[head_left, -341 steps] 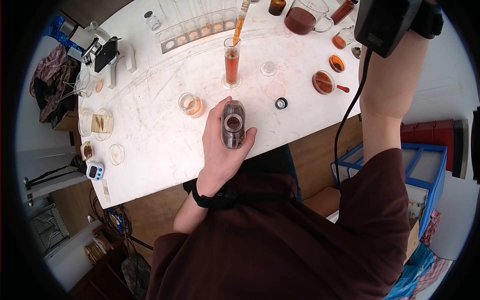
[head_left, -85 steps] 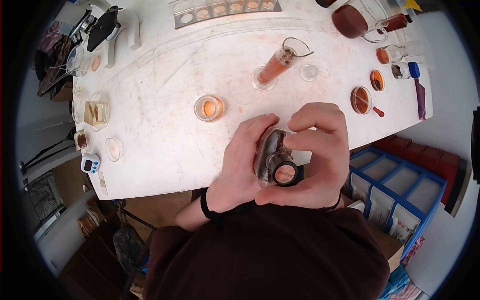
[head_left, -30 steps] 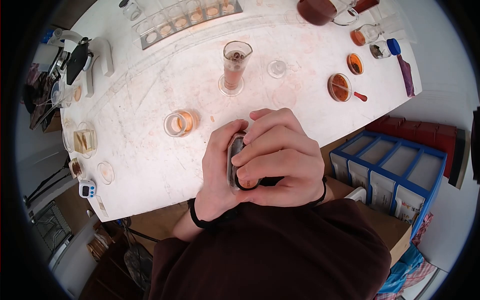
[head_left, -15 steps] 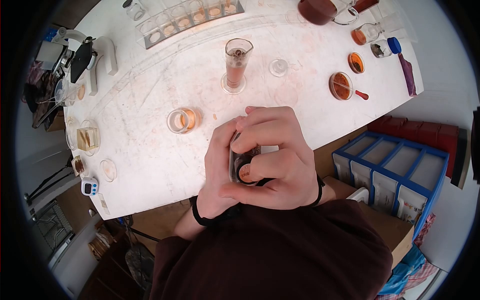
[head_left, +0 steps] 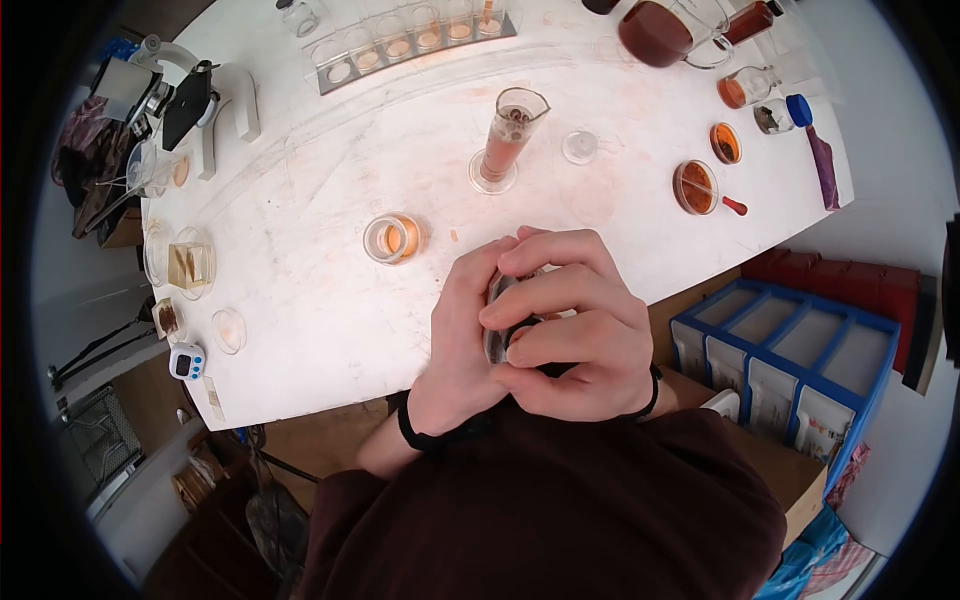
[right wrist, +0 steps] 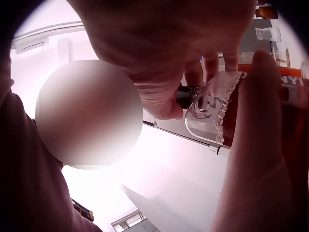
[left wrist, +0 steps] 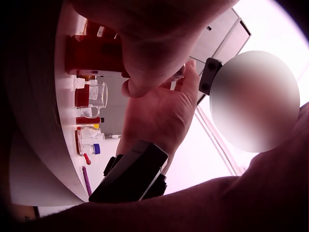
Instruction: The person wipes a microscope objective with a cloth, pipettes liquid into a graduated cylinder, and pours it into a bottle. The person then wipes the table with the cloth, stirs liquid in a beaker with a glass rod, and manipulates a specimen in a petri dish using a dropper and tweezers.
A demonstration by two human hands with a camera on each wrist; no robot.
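Observation:
My left hand (head_left: 462, 335) grips a flat clear bottle (right wrist: 212, 108) of red-brown liquid, with a line of bubbles at the liquid's surface. My right hand (head_left: 580, 335) curls over the bottle's top from the right, its thumb and fingers round the black cap (right wrist: 186, 96). From the head view, both hands hide most of the bottle. It is held in front of the body, by the table's near edge. Beyond the hands stand a glass measuring cylinder (head_left: 505, 145) of cloudy pinkish liquid and a small glass jar (head_left: 395, 238) with orange contents.
A test tube rack (head_left: 415, 48), a microscope (head_left: 190, 105) and a jug (head_left: 665, 35) of dark red liquid line the back. Petri dishes (head_left: 696, 187) of orange-red material sit right; a timer (head_left: 186, 361) lies left. Blue-framed drawers (head_left: 785, 345) stand beside the table.
Earlier, the left hand alone held the uncapped bottle, the black cap lay on the table and an orange-filled tube stood in the cylinder. Since then the cap is on and the right fingers shift round it.

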